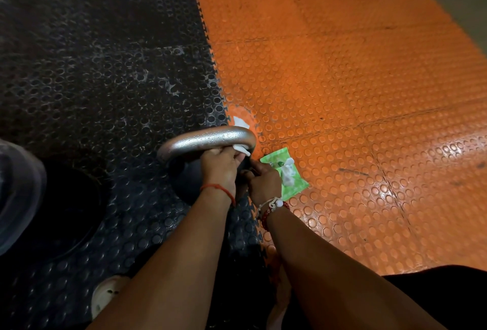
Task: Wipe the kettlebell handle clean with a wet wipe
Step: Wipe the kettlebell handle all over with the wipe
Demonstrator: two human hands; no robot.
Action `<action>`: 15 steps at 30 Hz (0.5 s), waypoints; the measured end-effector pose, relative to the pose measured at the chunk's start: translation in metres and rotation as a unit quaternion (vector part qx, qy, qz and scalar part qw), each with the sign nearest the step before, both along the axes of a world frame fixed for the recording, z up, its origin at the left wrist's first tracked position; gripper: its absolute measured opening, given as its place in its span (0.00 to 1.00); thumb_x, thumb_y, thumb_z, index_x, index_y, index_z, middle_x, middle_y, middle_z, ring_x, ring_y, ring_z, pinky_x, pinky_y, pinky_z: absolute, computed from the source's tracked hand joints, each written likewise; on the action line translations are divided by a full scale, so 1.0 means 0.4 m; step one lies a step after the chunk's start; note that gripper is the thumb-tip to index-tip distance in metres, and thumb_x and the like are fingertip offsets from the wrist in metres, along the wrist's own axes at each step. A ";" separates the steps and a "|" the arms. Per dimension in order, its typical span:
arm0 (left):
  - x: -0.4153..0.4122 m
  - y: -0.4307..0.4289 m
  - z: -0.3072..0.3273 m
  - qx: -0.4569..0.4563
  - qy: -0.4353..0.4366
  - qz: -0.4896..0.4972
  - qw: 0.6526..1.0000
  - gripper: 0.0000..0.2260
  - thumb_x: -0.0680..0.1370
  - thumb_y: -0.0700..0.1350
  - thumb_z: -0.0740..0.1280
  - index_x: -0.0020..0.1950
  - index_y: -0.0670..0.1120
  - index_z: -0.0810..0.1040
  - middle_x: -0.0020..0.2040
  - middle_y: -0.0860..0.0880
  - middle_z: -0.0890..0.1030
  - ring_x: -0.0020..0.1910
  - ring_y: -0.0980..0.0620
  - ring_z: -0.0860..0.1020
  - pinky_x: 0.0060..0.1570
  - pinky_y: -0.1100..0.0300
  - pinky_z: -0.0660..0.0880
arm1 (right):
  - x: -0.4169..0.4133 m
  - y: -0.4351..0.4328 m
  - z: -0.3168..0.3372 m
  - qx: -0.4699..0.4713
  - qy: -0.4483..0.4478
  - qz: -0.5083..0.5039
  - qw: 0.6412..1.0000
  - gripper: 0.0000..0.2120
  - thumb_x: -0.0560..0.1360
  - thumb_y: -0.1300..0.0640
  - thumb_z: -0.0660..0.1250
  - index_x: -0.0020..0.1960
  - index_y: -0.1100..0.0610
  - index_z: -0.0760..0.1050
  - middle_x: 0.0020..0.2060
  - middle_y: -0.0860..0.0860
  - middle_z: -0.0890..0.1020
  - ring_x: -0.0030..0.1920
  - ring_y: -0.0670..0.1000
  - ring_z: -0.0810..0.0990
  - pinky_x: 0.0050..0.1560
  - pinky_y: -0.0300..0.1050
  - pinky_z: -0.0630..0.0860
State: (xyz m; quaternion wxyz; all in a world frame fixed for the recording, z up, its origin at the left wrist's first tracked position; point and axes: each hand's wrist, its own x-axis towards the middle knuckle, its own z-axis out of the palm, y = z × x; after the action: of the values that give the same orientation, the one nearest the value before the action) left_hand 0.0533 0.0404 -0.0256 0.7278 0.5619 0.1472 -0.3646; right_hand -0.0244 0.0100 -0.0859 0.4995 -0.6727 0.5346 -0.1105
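Observation:
A black kettlebell [184, 179] stands on the floor where black and orange mats meet. Its silver handle [203, 139] is beaded with droplets. A white wet wipe [241, 122] is wrapped around the handle's right bend, showing above and below the bar. My left hand [220, 168] is under the handle, its fingers pinching the wipe's lower end. My right hand [263, 182] rests just right of the kettlebell's body, fingers curled against it; what it holds is hidden. A green wipe pack [292, 174] lies on the orange mat beside my right hand, a white wipe sticking out of its opening.
Black studded mat [92, 79] covers the left floor, orange studded mat [342, 92] the right. A large dark round weight [60, 211] lies at the left, a grey object [18, 192] at the left edge. A white shoe [108, 295] shows near the bottom.

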 end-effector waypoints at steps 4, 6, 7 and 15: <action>0.000 -0.001 -0.002 -0.011 0.006 0.000 1.000 0.12 0.78 0.29 0.59 0.40 0.42 0.76 0.39 0.47 0.78 0.39 0.55 0.77 0.41 0.65 0.78 | 0.003 0.002 -0.001 -0.002 0.000 0.001 1.000 0.17 0.71 0.60 0.68 0.60 0.54 0.79 0.53 0.54 0.82 0.50 0.50 0.80 0.46 0.35 0.69; -0.023 0.009 -0.007 -0.022 0.007 -0.012 1.000 0.12 0.79 0.30 0.58 0.41 0.42 0.77 0.38 0.47 0.78 0.39 0.55 0.77 0.41 0.67 0.77 | 0.001 0.003 0.007 -0.001 -0.017 -0.003 1.000 0.15 0.71 0.62 0.68 0.57 0.54 0.81 0.48 0.54 0.84 0.44 0.49 0.80 0.42 0.37 0.72; -0.030 0.012 -0.007 -0.028 0.012 -0.008 0.999 0.12 0.79 0.30 0.58 0.42 0.42 0.77 0.38 0.47 0.78 0.39 0.56 0.78 0.42 0.67 0.77 | 0.001 0.004 0.011 -0.002 -0.021 -0.004 1.000 0.14 0.71 0.63 0.68 0.55 0.54 0.81 0.45 0.55 0.84 0.41 0.49 0.80 0.41 0.39 0.74; -0.042 0.005 0.004 -0.035 0.038 0.033 0.998 0.12 0.79 0.31 0.59 0.42 0.44 0.78 0.38 0.48 0.79 0.39 0.55 0.78 0.47 0.63 0.76 | 0.005 0.008 0.013 -0.008 -0.017 -0.003 1.000 0.16 0.70 0.62 0.67 0.56 0.52 0.81 0.45 0.54 0.84 0.42 0.52 0.81 0.43 0.39 0.74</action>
State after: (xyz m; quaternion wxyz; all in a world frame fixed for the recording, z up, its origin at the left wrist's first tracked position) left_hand 0.0363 0.0426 -0.0240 0.7529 0.5163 0.1804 -0.3662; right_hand -0.0223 0.0131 -0.0808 0.5027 -0.6730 0.5271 -0.1283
